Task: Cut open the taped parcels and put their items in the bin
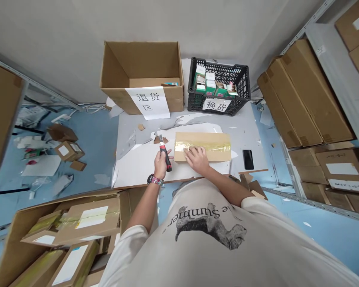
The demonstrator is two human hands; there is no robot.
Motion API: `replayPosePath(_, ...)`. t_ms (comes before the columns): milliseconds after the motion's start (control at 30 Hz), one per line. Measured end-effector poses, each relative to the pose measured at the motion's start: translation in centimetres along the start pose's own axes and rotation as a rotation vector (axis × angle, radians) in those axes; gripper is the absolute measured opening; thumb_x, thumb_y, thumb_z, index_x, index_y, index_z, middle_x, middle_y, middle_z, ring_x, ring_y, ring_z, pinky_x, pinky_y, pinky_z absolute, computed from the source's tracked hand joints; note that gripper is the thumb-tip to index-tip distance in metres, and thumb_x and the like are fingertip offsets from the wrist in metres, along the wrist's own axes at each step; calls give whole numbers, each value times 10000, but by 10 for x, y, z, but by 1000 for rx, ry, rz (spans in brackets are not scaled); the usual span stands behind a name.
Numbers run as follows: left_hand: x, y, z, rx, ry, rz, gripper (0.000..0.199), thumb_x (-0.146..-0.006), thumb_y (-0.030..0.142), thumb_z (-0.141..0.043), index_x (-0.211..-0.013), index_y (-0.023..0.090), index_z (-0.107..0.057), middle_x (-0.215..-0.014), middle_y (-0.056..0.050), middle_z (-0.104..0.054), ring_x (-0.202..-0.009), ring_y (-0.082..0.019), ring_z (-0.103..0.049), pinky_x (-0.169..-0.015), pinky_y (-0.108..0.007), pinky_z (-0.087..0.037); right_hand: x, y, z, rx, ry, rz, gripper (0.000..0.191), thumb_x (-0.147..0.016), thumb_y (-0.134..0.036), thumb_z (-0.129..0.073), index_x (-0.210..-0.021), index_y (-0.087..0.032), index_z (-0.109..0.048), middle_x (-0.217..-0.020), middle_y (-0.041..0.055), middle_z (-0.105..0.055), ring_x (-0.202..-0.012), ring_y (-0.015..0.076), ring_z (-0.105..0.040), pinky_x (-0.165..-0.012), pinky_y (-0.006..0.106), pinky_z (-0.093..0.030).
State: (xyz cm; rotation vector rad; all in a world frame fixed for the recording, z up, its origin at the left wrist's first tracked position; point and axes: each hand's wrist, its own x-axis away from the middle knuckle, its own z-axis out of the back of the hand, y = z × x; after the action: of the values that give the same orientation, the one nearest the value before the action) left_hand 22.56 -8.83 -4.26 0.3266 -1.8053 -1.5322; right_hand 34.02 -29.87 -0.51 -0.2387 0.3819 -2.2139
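My left hand (160, 164) is wrapped round the black and red handle of a cutting tool (166, 158), whose metal end points away from me. It is just left of a long cardboard box (203, 139) with shiny yellowish tape along its top. Resting on the near side of that box is my right hand (198, 160), with its fingers bent over the tape. Both the box and my hands are over a white-grey table (137, 171). What lies under my right fingers is hidden.
Behind stand a large open carton (116, 97) and a black crate (192, 101) of small boxes. A phone (248, 159) lies at the right. A big carton (10, 251) of parcels is at lower left. Shelves with boxes flank both sides.
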Motion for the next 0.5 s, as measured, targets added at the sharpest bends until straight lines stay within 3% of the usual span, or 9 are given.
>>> replayPosePath(100,11,-10,-14,-40,-49,-1,719,-1000,911,-653,-1189,217,-665,-1185,-149,-852,-657,-153,-686,-551,-294,-578,2,5,3,6,-7,-22,556,-1251,-407,-441,-1751,-254,-629,-1651,194,-688,-1498,387,-561,-1323,576,-347)
replayPosePath(233,24,-15,-23,-148,-93,-37,629,-1074,849,-584,-1164,238,-701,-926,-33,-747,-616,-167,-645,-577,-318,-549,-3,1,5,-5,32,-126,614,-1223,-492,-488,-1769,-232,-594,-1683,236,-632,-1494,438,-525,-1260,614,-419)
replayPosePath(367,26,-17,-23,-131,-119,-52,624,-1088,845,-557,-1169,243,-700,-948,-41,-759,-650,-177,-640,-620,-331,-559,-9,-4,5,-31,29,-185,580,-1201,-533,-529,-1667,-219,-674,-1636,242,-641,-1414,449,-542,-1162,586,-497)
replayPosePath(500,23,-18,-19,-103,-128,-43,652,-1057,876,-587,-1134,236,-685,-1040,-87,-823,-656,-168,-615,-606,-321,-538,-6,-6,4,-8,19,-172,580,-1203,-515,-543,-1667,-188,-662,-1727,246,-602,-1506,446,-509,-1217,595,-477)
